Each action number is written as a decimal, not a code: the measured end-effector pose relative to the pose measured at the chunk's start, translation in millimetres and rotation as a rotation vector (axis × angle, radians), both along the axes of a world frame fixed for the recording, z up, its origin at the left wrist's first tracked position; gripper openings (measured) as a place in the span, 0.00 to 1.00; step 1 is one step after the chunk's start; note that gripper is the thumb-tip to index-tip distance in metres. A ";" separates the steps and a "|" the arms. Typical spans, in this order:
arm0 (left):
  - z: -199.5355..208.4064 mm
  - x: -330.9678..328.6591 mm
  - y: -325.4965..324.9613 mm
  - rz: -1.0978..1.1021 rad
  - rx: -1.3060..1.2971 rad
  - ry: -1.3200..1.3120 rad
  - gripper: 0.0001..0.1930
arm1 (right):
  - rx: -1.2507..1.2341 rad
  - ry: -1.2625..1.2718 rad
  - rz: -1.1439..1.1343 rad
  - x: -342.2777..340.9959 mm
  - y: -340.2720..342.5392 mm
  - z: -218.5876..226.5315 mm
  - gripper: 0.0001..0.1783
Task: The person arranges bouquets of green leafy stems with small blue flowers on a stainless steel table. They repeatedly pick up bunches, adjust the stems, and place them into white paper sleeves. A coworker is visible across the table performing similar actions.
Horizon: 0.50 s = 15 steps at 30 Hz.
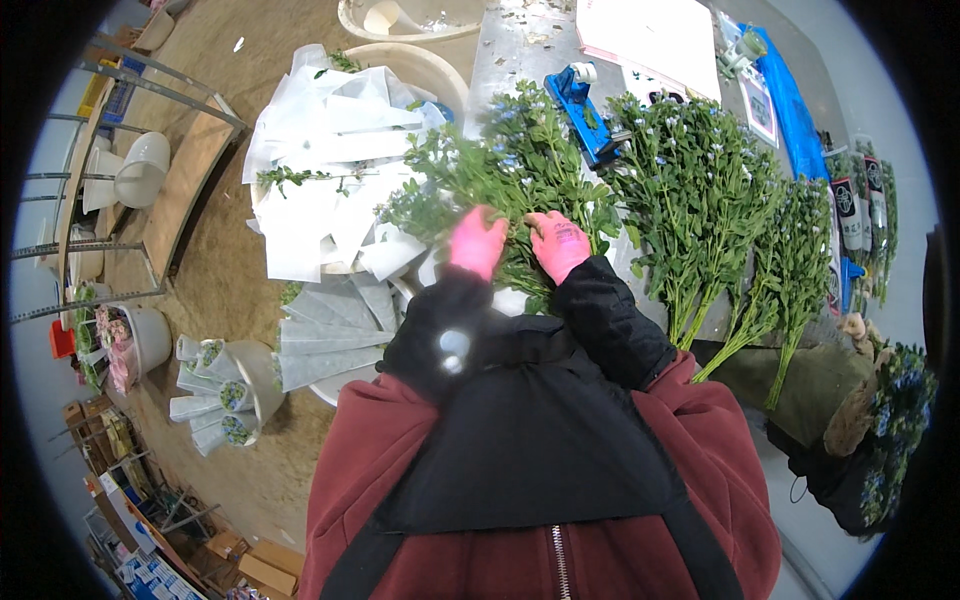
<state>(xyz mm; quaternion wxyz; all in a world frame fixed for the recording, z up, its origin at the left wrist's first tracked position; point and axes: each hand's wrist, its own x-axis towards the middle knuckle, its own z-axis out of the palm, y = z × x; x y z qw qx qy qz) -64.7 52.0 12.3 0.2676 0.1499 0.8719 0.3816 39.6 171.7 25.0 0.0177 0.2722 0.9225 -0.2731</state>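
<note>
My left hand, in a pink glove, is closed around leafy stems with small blue flowers, which are blurred by motion. Beside it my right hand, also gloved in pink, has its fingers curled in against the greenery. Its fingertips are partly lost among the leaves. Both hands are at the near end of a loose pile of the same flowers on the metal table. The lower stems are hidden behind the hands and sleeves.
Right of my hands lie more flower bunches, stems toward me. A blue tape dispenser stands behind. White wrapping sheets cover tubs at left; wrapped bunches fill a bucket. A metal-framed wooden rack stands farther left.
</note>
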 end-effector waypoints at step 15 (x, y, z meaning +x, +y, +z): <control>-10.4 28.0 9.9 0.252 0.068 0.091 0.16 | -0.018 0.247 -0.016 -3.0 -0.9 -1.7 0.13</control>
